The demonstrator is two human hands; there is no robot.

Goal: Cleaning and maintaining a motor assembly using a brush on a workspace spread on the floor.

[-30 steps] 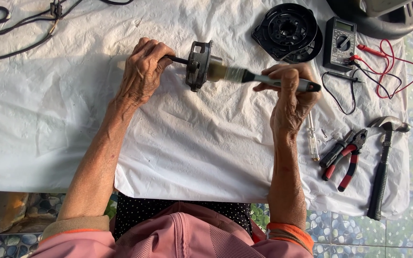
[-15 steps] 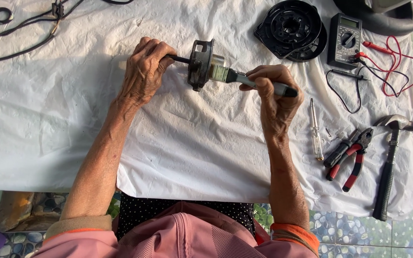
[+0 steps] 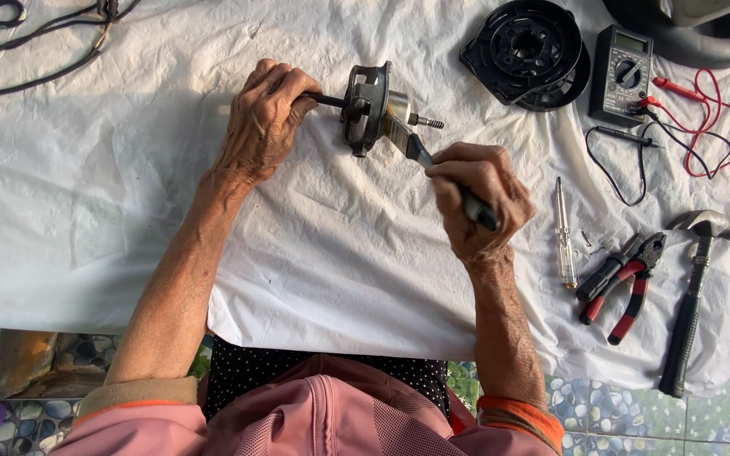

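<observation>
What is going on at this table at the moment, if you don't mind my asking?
A person seated at a table covered with a white sheet holds a small motor by its shaft in the left hand. The right hand grips a brush whose bristles touch the motor's body. Lying off to the right are a meter with red and black leads, a screwdriver, pliers, a hammer and a black round cover.

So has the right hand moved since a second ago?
Yes. The right hand has swung down toward the person, away from the multimeter, angling the brush up against the motor.
</observation>
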